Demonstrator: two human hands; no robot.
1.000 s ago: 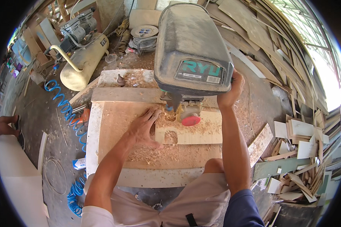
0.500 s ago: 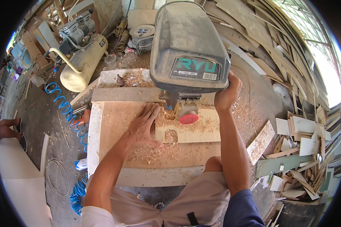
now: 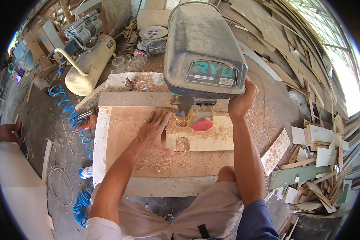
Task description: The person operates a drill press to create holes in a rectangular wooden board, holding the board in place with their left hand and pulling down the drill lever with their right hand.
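While pressing the pale rectangular wooden strip with square cut-outs flat under the left hand, best to keep fingers spread and well to the left of the spindle, palm down, open rather than clenched, resting partly on the strip's left end and partly on the sawdust-strewn plywood worktop. Right hand up at the right side of the dusty grey bench drill head, apparently wrapped around a feed handle there; handle itself hidden behind the housing, so hard to tell exactly what is gripped. Judged sensible: steady, slow feed, firm downward hold so the strip cannot spin or lift, shavings cleared from around the red round knob below the head.

Lies flat on the worktop, directly beneath the drill, long axis running left to right across the view, roughly parallel to the worktop's near edge. Left end under the fingertips, right end pointing toward the heap of offcut boards. One square hole open near the left end, another partly hidden under the spindle.

Further off: cream air compressor tank and coiled blue air hose to the left.
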